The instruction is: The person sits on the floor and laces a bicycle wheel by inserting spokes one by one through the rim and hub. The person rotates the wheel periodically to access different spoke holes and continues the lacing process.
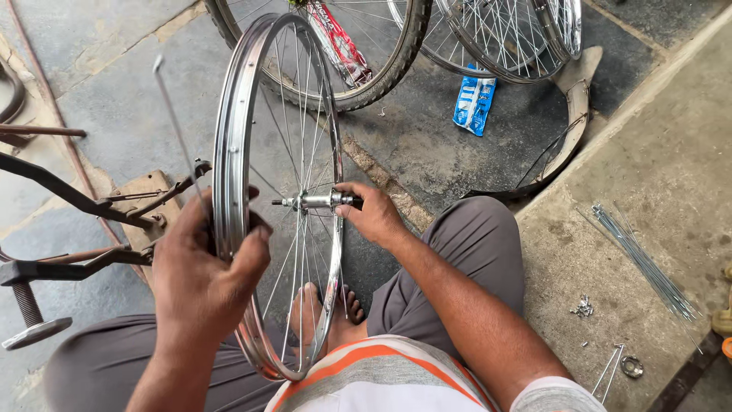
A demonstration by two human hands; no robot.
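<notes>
**Bare wheel held upright between two hands**

A shiny metal bicycle wheel (278, 198), a rim with thin spokes and no tyre, stands upright in the middle of the frame, seen almost edge-on, over the person's lap and bare feet (324, 313). The left hand (202, 271), at lower left, is closed around the near edge of the rim, fingers wrapped over it. A single loose spoke (177, 126) rises from this hand toward the upper left; just how the fingers pinch it cannot be told. The right hand (374, 214), at centre, is closed on the end of the hub axle (316, 201), which sticks out sideways from the wheel's centre.

At the left edge stands a dark metal stand (76, 202) with arms and a threaded foot. At the top of the frame lean a tyred bicycle wheel (366, 53) and further bare rims (503, 38). Just below those rims, on the floor, lies a small blue packet (473, 103); what is inside cannot be seen. On the raised concrete step (671, 168) at right lie a bundle of loose spokes (644, 259), a little heap of small metal bits (583, 307), and near the lower right a metal ring (631, 368).
</notes>
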